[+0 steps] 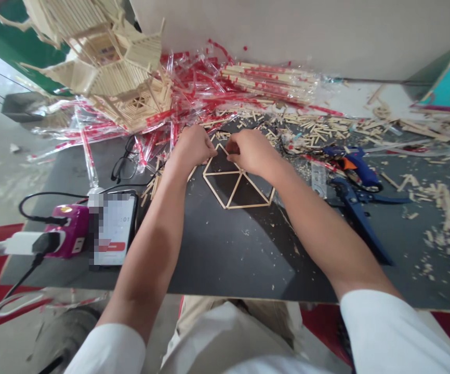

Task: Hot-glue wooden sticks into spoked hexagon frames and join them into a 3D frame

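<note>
Stick frame [235,190] lies partly hidden by the right hand [251,148]; whether this or the left hand [194,145] pinches it is unclear. Pale wall [326,31] backs dark tabletop [217,254].

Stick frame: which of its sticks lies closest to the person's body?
The crosswise stick at the bottom of the frame; the others slant away or lie farther back.

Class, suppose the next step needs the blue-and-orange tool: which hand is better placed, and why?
The right hand, probably: the blue-and-orange tool lies to its right, with the left hand farther off. Both are by the stick frame.
</note>
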The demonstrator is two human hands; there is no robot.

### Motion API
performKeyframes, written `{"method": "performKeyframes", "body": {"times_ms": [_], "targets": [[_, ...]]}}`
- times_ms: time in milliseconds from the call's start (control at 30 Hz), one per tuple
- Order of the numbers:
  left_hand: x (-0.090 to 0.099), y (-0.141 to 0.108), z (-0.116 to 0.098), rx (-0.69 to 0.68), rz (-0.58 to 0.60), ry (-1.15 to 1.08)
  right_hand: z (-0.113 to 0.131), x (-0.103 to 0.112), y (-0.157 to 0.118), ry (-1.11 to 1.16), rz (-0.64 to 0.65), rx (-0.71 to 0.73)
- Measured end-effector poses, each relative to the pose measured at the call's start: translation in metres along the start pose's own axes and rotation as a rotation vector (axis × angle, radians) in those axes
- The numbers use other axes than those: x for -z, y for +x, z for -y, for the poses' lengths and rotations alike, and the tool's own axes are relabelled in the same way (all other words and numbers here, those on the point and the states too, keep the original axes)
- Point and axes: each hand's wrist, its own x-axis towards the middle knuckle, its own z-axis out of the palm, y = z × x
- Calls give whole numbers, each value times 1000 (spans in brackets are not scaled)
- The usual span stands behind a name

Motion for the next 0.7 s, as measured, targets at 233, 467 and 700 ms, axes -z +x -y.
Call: {"method": "performKeyframes", "body": {"times_ms": [233, 467, 700], "targets": [[2, -1, -2, 4, 1, -1, 0, -15, 5, 22, -2, 18], [2, -2, -2, 3, 28, 29, 7, -12, 0, 81, -29, 49], [4, -2, -3, 14, 15, 37, 23, -30, -1, 275, 119, 180]]}}
